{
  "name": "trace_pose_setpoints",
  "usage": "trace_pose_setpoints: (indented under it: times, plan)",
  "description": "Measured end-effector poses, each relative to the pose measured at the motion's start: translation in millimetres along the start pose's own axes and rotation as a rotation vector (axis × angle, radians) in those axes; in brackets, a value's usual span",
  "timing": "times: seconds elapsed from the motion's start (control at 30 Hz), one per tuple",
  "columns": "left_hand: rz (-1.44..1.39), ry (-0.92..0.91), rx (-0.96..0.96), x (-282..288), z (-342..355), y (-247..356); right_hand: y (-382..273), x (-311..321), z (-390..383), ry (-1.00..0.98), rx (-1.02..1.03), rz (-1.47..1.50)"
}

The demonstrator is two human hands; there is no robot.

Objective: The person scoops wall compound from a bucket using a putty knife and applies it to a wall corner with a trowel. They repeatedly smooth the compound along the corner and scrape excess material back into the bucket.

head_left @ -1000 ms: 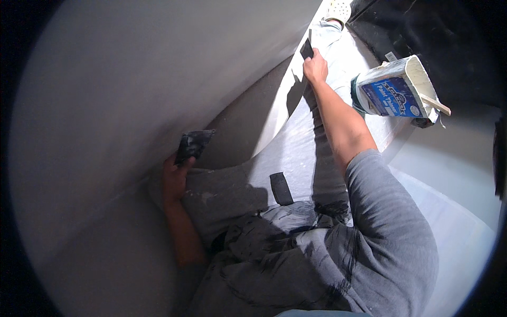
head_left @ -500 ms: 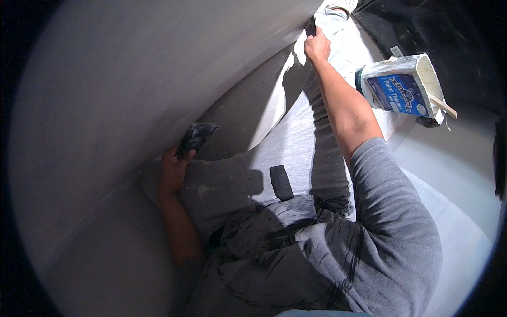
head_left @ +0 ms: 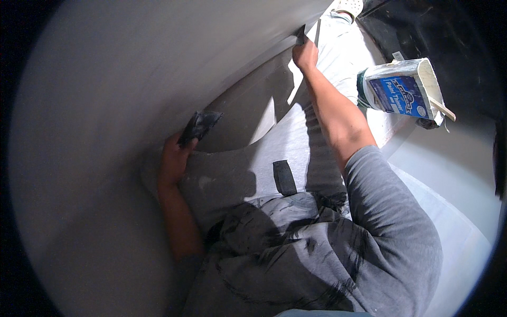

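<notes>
My right hand [head_left: 305, 54] reaches far forward with the arm stretched out. It grips a small dark blade-like tool [head_left: 301, 34] whose edge rests against the pale grey wall [head_left: 132, 79]. My left hand [head_left: 173, 158] is low beside my thigh, close to the wall. It holds a dark flat scraper [head_left: 198, 126] smeared with grey paste, its blade pointing up and to the right. I am low down along the wall in white trousers [head_left: 296, 137] and a grey shirt.
A white tub [head_left: 406, 90] with a blue label and a stick across its rim stands to the right of my leg. A black strap [head_left: 285, 177] crosses my thigh. My white shoe [head_left: 348, 6] is at the top. Pale floor [head_left: 454, 179] lies right, dark ground beyond it.
My right hand has slid farther forward along the wall with its tool, the arm stretching out. My left hand and scraper stayed by my thigh.
</notes>
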State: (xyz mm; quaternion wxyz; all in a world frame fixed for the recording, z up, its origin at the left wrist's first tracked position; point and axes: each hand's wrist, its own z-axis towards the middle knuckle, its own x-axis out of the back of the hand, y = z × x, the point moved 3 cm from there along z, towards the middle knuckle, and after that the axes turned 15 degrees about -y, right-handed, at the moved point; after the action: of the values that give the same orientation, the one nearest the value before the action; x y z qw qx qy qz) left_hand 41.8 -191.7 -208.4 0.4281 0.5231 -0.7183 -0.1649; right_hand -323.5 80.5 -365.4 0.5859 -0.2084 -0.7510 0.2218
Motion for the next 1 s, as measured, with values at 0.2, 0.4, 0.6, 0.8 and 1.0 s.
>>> trace_pose_setpoints:
  times: [0.2,0.4,0.6,0.8,1.0]
  plan:
    - [-0.184,0.061,-0.157,5.6,-3.0,0.5,-33.5,-45.2,-58.1,-0.096,0.096,0.037]
    - [-0.332,0.002,-0.146,19.2,-5.9,-11.4,-79.2,-106.1,-126.6,-0.174,-0.018,0.134]
    - [-0.647,-0.023,-0.389,21.7,-15.5,-13.7,-141.6,-161.9,-217.6,-0.332,0.067,0.386]
    - [-0.394,0.021,-0.264,25.6,-17.4,-3.9,-139.0,-168.9,-251.2,-0.741,0.077,0.230]
    - [-0.193,0.127,-0.094,18.6,-22.9,13.2,-40.0,-90.2,-118.1,-0.434,-0.215,0.007]
